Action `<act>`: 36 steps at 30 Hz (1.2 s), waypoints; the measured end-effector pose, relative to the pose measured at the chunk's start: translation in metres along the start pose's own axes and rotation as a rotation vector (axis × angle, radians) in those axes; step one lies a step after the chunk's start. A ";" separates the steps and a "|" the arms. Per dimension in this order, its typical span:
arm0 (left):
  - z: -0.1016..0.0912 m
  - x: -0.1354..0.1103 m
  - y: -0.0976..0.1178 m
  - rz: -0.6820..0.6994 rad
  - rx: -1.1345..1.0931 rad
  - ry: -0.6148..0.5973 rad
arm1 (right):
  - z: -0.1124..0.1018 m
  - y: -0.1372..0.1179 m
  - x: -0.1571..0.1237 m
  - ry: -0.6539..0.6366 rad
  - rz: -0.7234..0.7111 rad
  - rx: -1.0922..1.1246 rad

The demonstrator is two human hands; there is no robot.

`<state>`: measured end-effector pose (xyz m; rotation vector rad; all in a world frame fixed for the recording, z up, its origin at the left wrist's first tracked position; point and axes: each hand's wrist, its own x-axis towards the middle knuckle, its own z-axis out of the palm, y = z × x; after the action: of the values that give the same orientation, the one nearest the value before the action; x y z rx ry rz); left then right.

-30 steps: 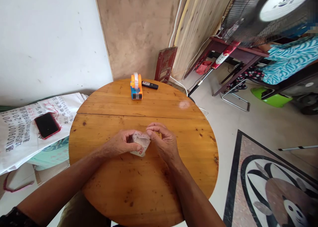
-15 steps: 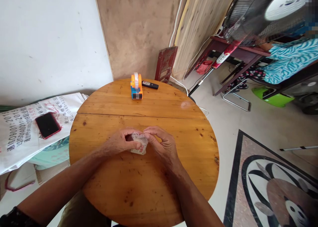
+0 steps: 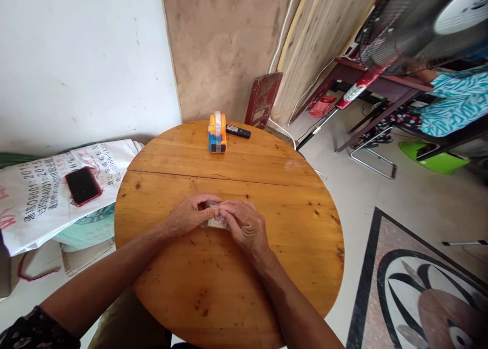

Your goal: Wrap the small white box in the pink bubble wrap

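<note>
A small clear plastic packet [image 3: 216, 223] with something pale inside sits between my hands above the middle of the round wooden table [image 3: 206, 293]. From the left side, my left hand [image 3: 188, 214] pinches it with thumb and fingers. My right hand [image 3: 247, 228] is closed on its upper right edge, thumb against fingertips. Both hands' fingertips nearly meet and cover much of the packet, so its top is mostly hidden.
An orange and blue tape dispenser [image 3: 217, 133] and a black remote-like device [image 3: 238, 131] stand at the table's far edge. A phone [image 3: 83, 185] lies on a white printed sack [image 3: 118, 161] at left. A standing fan [image 3: 404, 28] and a seated person [image 3: 457, 105] are at right.
My right hand has moved left over the packet, closer to my left hand, covering more of it. The whole view has shifted slightly, so the surroundings sit further right.
</note>
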<state>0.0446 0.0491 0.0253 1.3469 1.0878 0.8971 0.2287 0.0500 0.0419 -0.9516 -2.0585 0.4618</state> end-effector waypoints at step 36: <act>-0.011 0.003 0.003 0.178 0.388 0.044 | -0.001 0.009 0.000 -0.036 -0.127 -0.206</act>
<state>0.0349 0.0552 0.0292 1.7728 1.2338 0.8755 0.2334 0.0557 0.0369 -0.9291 -2.2150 0.2036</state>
